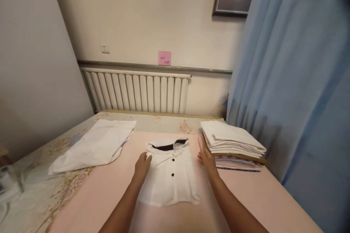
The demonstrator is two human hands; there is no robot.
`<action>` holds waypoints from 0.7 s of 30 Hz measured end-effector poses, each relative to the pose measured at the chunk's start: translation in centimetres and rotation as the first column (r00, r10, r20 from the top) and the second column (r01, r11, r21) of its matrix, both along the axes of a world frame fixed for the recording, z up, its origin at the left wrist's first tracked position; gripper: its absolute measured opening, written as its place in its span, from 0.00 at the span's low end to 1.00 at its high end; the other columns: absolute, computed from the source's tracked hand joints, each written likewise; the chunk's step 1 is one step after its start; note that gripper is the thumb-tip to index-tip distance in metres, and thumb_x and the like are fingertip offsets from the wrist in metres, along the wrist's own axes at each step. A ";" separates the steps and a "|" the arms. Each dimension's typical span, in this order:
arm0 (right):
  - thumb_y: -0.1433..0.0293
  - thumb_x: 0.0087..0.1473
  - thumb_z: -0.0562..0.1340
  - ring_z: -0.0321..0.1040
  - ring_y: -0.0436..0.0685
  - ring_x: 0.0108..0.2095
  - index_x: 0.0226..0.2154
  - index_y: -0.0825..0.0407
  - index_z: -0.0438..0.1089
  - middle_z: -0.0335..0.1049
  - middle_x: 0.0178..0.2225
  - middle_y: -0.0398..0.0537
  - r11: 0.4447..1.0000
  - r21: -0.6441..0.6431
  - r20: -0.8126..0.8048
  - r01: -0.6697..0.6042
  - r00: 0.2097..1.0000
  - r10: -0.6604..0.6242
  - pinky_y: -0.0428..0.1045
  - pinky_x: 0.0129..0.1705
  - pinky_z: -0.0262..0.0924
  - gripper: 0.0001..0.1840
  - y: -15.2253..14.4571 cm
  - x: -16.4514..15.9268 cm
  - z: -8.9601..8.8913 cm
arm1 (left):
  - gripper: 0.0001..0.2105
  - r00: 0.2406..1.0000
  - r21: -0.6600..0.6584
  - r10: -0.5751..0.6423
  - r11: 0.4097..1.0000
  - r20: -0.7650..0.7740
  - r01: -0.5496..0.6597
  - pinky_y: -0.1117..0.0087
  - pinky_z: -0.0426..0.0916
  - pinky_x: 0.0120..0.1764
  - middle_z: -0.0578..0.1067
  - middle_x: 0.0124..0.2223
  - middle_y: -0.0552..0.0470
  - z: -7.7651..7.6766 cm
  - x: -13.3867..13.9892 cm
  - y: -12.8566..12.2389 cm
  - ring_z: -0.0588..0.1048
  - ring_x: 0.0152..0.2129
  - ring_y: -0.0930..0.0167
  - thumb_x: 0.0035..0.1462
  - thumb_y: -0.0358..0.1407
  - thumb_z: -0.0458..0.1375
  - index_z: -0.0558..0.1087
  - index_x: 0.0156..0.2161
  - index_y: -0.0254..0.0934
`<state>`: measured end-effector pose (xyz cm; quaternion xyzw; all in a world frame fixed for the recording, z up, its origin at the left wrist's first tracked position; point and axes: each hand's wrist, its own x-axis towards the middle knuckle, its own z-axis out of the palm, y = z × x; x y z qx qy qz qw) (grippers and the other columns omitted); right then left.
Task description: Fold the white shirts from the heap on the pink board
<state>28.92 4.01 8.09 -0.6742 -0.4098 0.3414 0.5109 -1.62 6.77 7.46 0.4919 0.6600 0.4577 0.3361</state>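
Note:
A white shirt (pixel 166 178), folded to a compact rectangle, lies front up on the pink cloth, its collar toward the wall. Two dark buttons show down its front, and the collar's inside is dark. Beside the shirt's left shoulder is my left hand (pixel 142 165), fingers loosely curved and thumb apart; it appears to hold nothing. My right hand (pixel 207 159) is off the shirt's right side, fingers apart with nothing in them. It is close to a stack of folded clothes (pixel 235 139), white on top with brown, pink and patterned layers below.
Spread at the left is a white garment (pixel 95 147). The pink cloth (pixel 109 193) covers part of a floral bedspread (pixel 169 126). Behind stand a radiator (pixel 136 91) and the wall; a blue curtain (pixel 276 80) hangs at the right. Clear plastic (pixel 9 185) lies far left.

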 end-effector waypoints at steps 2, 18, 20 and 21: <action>0.55 0.51 0.56 0.71 0.59 0.39 0.48 0.53 0.67 0.73 0.37 0.51 0.996 -0.087 0.109 0.029 0.994 -0.020 0.50 0.40 0.62 0.26 -1.1 1.4 -3.6 | 0.20 0.986 -0.071 0.038 0.996 -0.162 -0.050 0.55 0.53 0.59 0.68 0.56 0.33 -2.7 -2.2 -0.8 0.63 0.57 0.56 0.53 0.37 0.53 0.65 0.51 0.29; 0.67 0.50 0.56 0.67 0.54 0.30 0.24 0.50 0.67 0.71 0.28 0.46 0.928 -0.373 0.512 0.023 0.839 0.185 0.46 0.30 0.50 0.07 -3.1 0.3 -9.8 | 0.08 0.849 -0.372 -0.187 0.928 -0.493 -0.011 0.69 0.63 0.33 0.76 0.32 0.48 -8.5 -6.4 -1.7 0.75 0.32 0.65 0.53 0.40 0.49 0.65 0.30 0.39; 0.70 0.48 0.56 0.65 0.54 0.29 0.23 0.50 0.65 0.70 0.27 0.45 0.927 -0.374 0.534 0.023 0.823 0.195 0.46 0.28 0.48 0.06 -3.3 0.3 -10.0 | 0.04 0.840 -0.383 -0.208 0.924 -0.502 0.001 0.69 0.62 0.32 0.75 0.32 0.48 -8.5 -6.3 -1.8 0.75 0.32 0.65 0.51 0.36 0.50 0.64 0.28 0.39; 0.71 0.47 0.55 0.65 0.53 0.28 0.22 0.50 0.65 0.69 0.26 0.45 0.928 -0.372 0.541 0.021 0.817 0.199 0.46 0.27 0.47 0.06 -3.4 0.3 -10.1 | 0.03 0.837 -0.385 -0.213 0.923 -0.505 0.003 0.69 0.61 0.32 0.75 0.32 0.48 -8.4 -6.3 -1.9 0.74 0.32 0.65 0.50 0.35 0.50 0.64 0.28 0.39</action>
